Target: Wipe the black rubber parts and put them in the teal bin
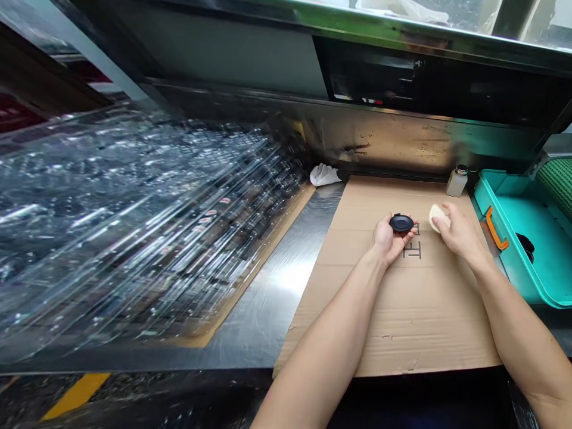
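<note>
My left hand [389,239] is palm up above the cardboard sheet [357,298], its fingers curled round a round black plastic compact-like case [401,223]. My right hand [458,231] pinches a cream-white pad [438,218], a little to the right of the case and apart from it. Whether the pad is sponge or cloth I cannot tell. Beyond my right hand, a small whitish bottle with a metallic cap [457,180] stands upright at the sheet's far right corner.
On the right is a turquoise bin [549,244] with an orange latch [496,229] and black pieces [525,245] inside. Clear plastic trays or packaging [147,232] cover the left side. A crumpled white cloth or glove [325,174] lies at the back, before a metal wall [393,140].
</note>
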Demonstrator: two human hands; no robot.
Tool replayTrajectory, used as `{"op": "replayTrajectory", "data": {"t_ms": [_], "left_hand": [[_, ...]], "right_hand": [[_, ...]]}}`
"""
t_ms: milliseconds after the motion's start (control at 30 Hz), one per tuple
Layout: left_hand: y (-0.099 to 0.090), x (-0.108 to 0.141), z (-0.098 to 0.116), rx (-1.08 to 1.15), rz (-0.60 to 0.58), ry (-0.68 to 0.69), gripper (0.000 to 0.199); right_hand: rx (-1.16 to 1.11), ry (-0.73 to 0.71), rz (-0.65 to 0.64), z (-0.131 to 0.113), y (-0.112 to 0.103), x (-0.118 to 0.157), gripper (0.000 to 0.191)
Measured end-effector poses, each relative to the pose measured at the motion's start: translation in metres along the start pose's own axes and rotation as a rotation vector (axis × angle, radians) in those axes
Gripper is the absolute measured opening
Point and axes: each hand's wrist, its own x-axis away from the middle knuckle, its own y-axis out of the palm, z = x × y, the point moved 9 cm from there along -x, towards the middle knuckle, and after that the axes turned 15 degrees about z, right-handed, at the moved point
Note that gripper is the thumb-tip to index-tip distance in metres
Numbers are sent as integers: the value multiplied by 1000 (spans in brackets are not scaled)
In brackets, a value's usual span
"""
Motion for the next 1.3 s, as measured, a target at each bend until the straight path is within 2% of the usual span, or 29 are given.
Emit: {"op": "replayTrajectory", "data": {"t_ms": [67, 133, 200, 300, 433, 533, 633, 933, 1167, 1300], "left_hand": [[8, 3, 0, 21, -74, 65, 34], [17, 6, -6, 45, -149, 77, 30], [21, 7, -11, 54, -190, 89, 34], [22, 5, -16, 27, -189, 114, 43], [17, -1, -22, -5, -141, 105, 43], [14, -2, -23, -34, -114, 121, 40], [12, -2, -21, -31, -107, 138, 37], [8, -2, -19, -34, -76, 158, 40], [2, -5, -11, 21, -64, 132, 42], [3, -4, -14, 29, -67, 97, 43]], "right_hand": [[-102, 73, 107, -5, -2, 3, 45], [-124, 73, 57, -18, 11, 10, 44], [-57, 47, -7, -32, 24, 18, 40], [47, 73, 2, -42, 30, 22, 38], [52, 38, -38, -52, 37, 24, 37], [67, 64, -41, -48, 39, 25, 35], [68, 27, -49, -48, 41, 26, 35], [100, 26, -71, -32, 40, 24, 36], [106, 17, -70, -30, 40, 27, 40], [180, 49, -83, -28, 45, 24, 47]]}}
